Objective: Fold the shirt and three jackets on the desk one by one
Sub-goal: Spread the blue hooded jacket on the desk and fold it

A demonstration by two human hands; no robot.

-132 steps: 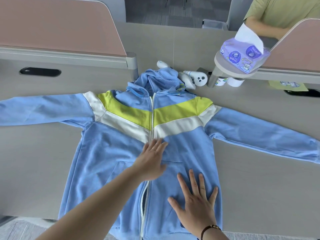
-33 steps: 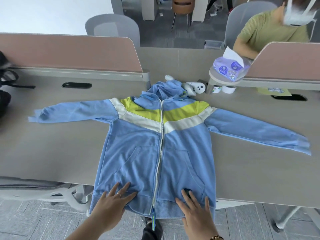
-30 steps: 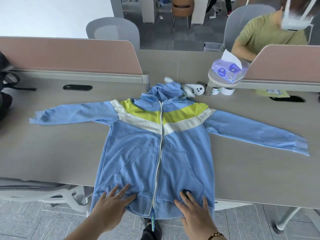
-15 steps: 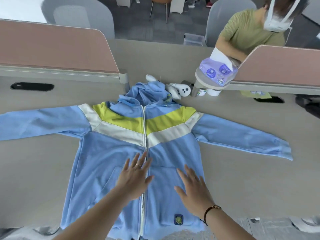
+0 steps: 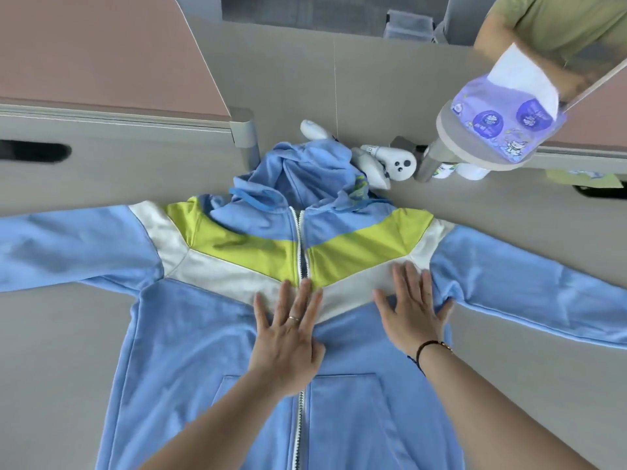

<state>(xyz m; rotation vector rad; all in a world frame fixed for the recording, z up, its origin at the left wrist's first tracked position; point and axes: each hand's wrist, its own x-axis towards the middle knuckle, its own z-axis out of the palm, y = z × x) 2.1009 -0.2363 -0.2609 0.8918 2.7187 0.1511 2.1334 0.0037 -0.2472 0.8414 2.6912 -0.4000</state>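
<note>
A light blue zip-up hooded jacket (image 5: 190, 361) with lime and white chest stripes lies face up on the grey desk (image 5: 61, 340), zipped, both sleeves spread out sideways, hood bunched at the far end. My left hand (image 5: 288, 337) lies flat with straight fingers over the zipper at mid-chest. My right hand (image 5: 412, 310) presses flat on the white stripe near the jacket's right armpit. Neither hand grips the cloth. No other garment is in view.
Two white controllers (image 5: 390, 162) lie just beyond the hood. A purple tissue pack (image 5: 502, 127) sits on a small round stand at the far right. Pink desk dividers (image 5: 101, 59) border the far side. A person in a green shirt (image 5: 563, 22) sits opposite.
Both hands slid from the jacket's hem up along the front to the chest, flat on the cloth. The view moved closer over the desk.
</note>
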